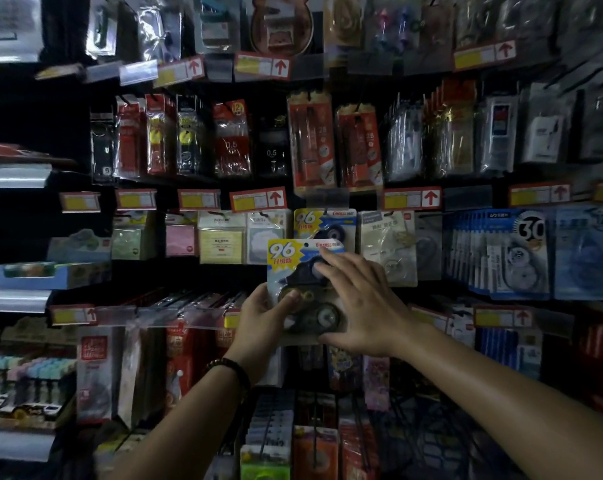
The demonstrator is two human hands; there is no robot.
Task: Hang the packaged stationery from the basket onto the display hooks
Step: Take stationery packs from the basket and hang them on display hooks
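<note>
Correction-tape pack (pixel 293 268) upright, header toward 12 — left hand (pixel 262 320) grips its 7 o'clock corner; right hand (pixel 359 303), fingers straight, presses its front.

Yellow price labels (pixel 258 199) front the rows; a blue carton (pixel 50 276) sits on a left shelf (pixel 14 301)

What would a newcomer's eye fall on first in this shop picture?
First, the clear plastic blister pack with a yellow 96 burst, dead centre: the left hand grips its left edge, and the right hand lies flat across its front. Behind it hangs a matching pack, below red-arrowed yellow price tags.
</note>
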